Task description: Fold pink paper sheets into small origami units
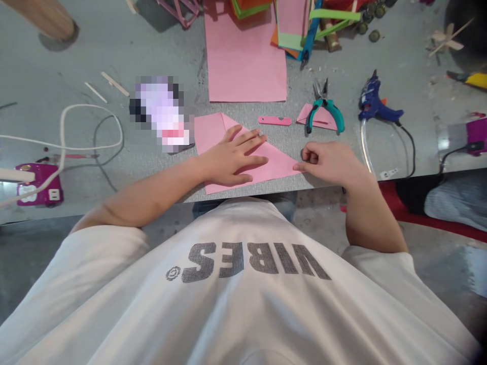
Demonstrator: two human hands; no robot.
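A folded sheet of pink paper (279, 162) lies along the near edge of the grey table, its right end narrowing to a point. Flat on top of it, with fingers spread, rests my left hand (232, 159). My right hand (327, 161) is at the pointed right corner, fingers curled and thumb at the tip; whether it pinches the paper or only presses it is hard to see. Just beyond the fold lies a small pink cutter (274, 120). Teal-handled pliers (324, 109) sit on a small folded pink paper piece (304, 115).
A blue glue gun (375, 101) stands at right, its cord trailing nearby. At left are a blurred-out phone (162, 111), a white cable (64, 137) and a purple power socket (40, 185). Large pink sheets (247, 66) and coloured paper strips (335, 20) lie at the back.
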